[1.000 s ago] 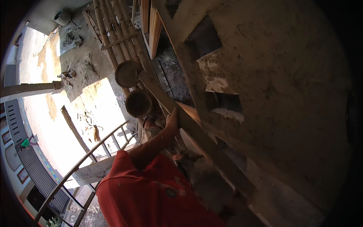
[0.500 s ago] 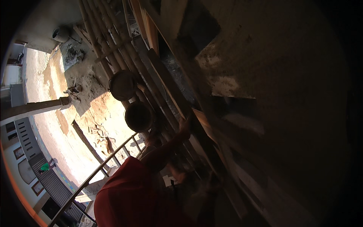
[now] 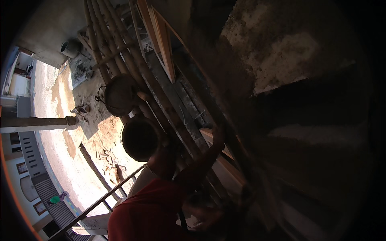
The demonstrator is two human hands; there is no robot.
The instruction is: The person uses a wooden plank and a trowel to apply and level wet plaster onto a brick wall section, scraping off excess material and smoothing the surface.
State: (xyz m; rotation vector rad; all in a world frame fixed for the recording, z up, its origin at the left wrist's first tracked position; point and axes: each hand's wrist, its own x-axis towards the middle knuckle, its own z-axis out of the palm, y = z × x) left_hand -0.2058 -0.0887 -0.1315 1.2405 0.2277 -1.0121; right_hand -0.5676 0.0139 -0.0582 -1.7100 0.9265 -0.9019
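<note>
Two round buckets are sitting side by side on a platform of bamboo poles (image 3: 106,42), their mouths facing the camera. The farther bucket (image 3: 120,95) is showing a thin handle curving out at its left rim, and a greyish inside that is lying too deep in shade for its contents to be told. The nearer bucket (image 3: 140,139) is showing an even darker inside, so whatever it is holding cannot be made out. A third bucket (image 3: 70,48) is standing well apart near the wall at the upper left, its contents too small to tell.

The left hand (image 3: 219,137) is reaching out past the nearer bucket, and its grip is grasping the edge of a long board (image 3: 237,156), which is slanting along the right side of the poles, beside the dark wall. The right hand (image 3: 245,197) is lying lower along the board in heavy shadow; whether its grip is clenched or released cannot be told. A red sleeve (image 3: 146,209) is filling the lower middle.
</note>
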